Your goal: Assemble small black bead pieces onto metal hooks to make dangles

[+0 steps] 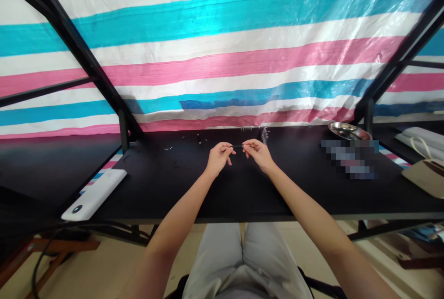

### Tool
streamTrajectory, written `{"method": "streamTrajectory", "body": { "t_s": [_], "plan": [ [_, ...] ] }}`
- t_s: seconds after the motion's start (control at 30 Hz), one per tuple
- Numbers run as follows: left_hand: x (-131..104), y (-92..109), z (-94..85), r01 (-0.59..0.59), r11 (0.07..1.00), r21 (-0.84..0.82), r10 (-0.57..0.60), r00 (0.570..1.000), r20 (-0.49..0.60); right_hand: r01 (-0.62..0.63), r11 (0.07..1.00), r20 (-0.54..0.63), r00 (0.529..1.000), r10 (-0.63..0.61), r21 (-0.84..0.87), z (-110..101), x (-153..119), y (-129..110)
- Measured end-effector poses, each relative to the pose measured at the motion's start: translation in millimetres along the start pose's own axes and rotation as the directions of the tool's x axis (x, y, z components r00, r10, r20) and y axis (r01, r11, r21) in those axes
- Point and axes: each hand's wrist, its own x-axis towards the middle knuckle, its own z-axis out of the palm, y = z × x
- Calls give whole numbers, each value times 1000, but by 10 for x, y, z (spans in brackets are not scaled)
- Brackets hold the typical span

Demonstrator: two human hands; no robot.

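Over the middle of the black table (239,188), my left hand (219,158) and my right hand (258,153) face each other. A thin, short black stick-like piece (237,146) spans the gap between them, one end pinched in the fingertips of each hand. Its exact kind is too small to make out. Just beyond my right hand lies a small heap of shiny, pale little pieces (264,135). Several tiny pieces (246,129) stand in a row at the back edge. A small dark piece (199,139) lies beyond my left hand, with thin white scraps (168,148) to its left.
A white oblong device (95,195) rests at the table's left edge. At the back right is a round metal dish (350,131), with a pixelated area (350,158) before it. A beige bag (426,176) is far right. Black frame bars (100,82) rise before a striped sheet.
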Motion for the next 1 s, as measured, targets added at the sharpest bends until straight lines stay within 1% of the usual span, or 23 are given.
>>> {"method": "streamTrajectory", "body": {
  "t_s": [0.33,0.5,0.67,0.83,0.9,1.0],
  "plan": [
    [6,4,-11,-12,1000,-11,12,1000,-8,2,1000,13,1000,-2,1,-43,14,37],
    [19,-2,-39,-11,1000,-7,11,999,-48,7,1000,-30,1000,-7,24,-78,21,9],
    [18,4,-44,-2,1000,0,2,999,-51,-10,999,-61,998,13,48,-125,33,-9],
    [36,-20,-74,-2,1000,17,3,997,-71,4,996,-162,987,11,92,-191,57,7],
    [41,-46,-77,2,999,44,-1,999,-43,11,995,-166,986,5,96,-192,55,7],
    [30,-84,-55,10,996,93,-16,998,69,-7,998,-92,996,13,62,-139,32,-3]
  ]
}}
